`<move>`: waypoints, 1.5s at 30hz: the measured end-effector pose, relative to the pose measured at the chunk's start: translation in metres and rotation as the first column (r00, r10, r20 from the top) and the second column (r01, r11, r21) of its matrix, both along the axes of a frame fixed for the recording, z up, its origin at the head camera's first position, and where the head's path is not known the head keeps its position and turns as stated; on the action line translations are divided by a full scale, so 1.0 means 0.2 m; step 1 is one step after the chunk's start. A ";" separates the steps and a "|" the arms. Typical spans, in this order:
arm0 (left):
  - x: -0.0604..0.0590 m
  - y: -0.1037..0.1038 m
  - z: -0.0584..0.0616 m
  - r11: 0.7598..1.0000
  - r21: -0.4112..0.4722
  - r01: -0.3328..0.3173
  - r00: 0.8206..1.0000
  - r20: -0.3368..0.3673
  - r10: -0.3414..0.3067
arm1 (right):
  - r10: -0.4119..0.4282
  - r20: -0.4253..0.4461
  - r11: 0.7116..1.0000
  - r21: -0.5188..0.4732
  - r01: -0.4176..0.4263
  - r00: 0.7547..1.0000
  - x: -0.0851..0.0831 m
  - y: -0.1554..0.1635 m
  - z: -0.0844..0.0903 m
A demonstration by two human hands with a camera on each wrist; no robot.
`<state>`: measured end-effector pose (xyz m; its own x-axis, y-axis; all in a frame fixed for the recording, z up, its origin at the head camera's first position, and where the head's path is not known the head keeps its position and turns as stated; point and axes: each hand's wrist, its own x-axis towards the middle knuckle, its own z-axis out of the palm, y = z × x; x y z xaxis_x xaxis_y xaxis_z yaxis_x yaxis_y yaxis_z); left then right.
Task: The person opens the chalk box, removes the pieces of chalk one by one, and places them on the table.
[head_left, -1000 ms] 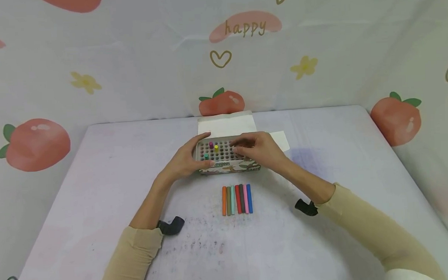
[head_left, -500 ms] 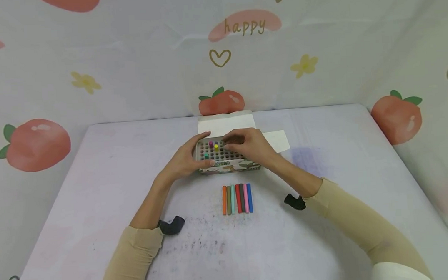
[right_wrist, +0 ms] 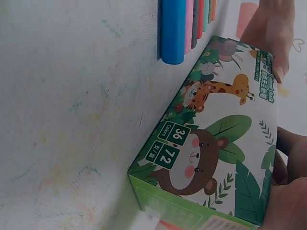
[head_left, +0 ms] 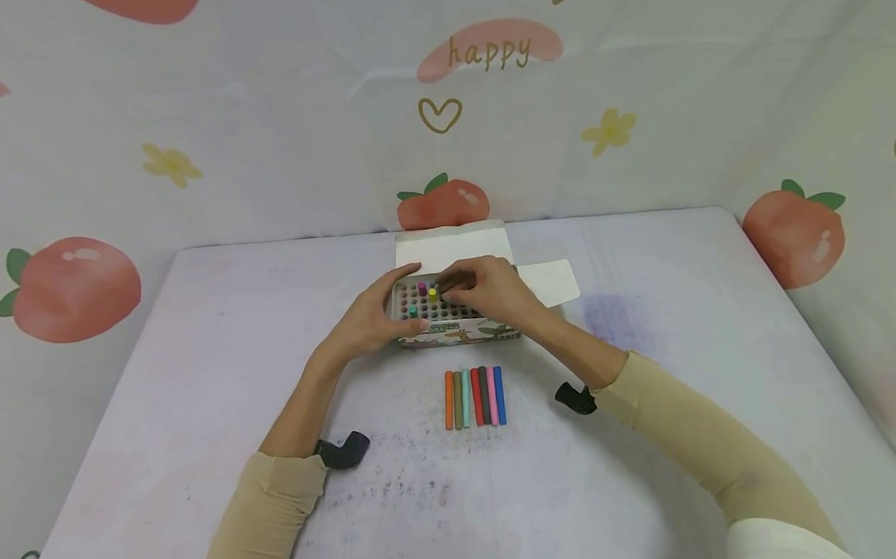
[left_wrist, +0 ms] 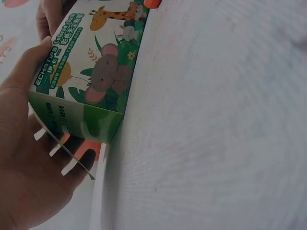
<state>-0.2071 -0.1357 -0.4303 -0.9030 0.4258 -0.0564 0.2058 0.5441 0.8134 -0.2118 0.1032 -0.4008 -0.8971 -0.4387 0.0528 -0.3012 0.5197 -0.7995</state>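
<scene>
A chalk box (head_left: 458, 333) with animal pictures stands open in the middle of the table, and its grey grid holds a magenta stick (head_left: 422, 289), a yellow stick (head_left: 433, 294) and a green stick (head_left: 413, 311). My left hand (head_left: 380, 316) grips the box's left end, thumb on the far edge. My right hand (head_left: 486, 290) hovers over the grid with curled fingers whose tips reach the yellow stick; whether they pinch anything is hidden. The left wrist view shows the box (left_wrist: 96, 72) against my left palm (left_wrist: 29, 158). The right wrist view shows its front face (right_wrist: 216, 143).
Several chalk sticks (head_left: 474, 398) lie side by side in front of the box, orange on the left and blue (right_wrist: 171, 28) on the right. The white lid flap (head_left: 452, 250) stands open behind the box, beside a white side flap (head_left: 556, 281). The chalk-smudged table (head_left: 196, 365) meets a peach-print backdrop.
My right hand has slid left across the grid, from the box's right half to the yellow stick. The left hand and the box have stayed put.
</scene>
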 end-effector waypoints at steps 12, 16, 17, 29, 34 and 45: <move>0.00 0.00 0.00 1.000 -0.002 0.004 1.000 0.002 -0.004 | 0.012 -0.008 0.997 0.078 -0.011 1.000 -0.02 -0.03 -0.01; 0.01 0.00 0.00 1.000 0.001 0.000 1.000 0.003 0.000 | 0.012 -0.042 0.994 0.112 -0.007 0.999 -0.02 -0.04 -0.02; 0.01 0.00 0.00 1.000 0.000 -0.001 1.000 0.005 0.001 | 0.011 -0.052 0.993 0.121 -0.005 0.999 -0.02 -0.05 -0.02; 0.00 0.00 0.00 1.000 0.003 0.001 1.000 0.012 -0.001 | -0.036 -0.150 0.987 0.147 0.058 0.988 -0.01 -0.08 -0.04; 0.00 -0.01 0.00 1.000 -0.001 0.004 1.000 0.009 -0.004 | -0.052 -0.146 0.989 0.128 0.071 0.988 -0.01 -0.08 -0.05; 0.00 0.00 0.00 1.000 0.002 0.012 1.000 0.013 -0.012 | -0.043 -0.127 0.997 0.055 0.050 0.991 0.00 -0.06 -0.04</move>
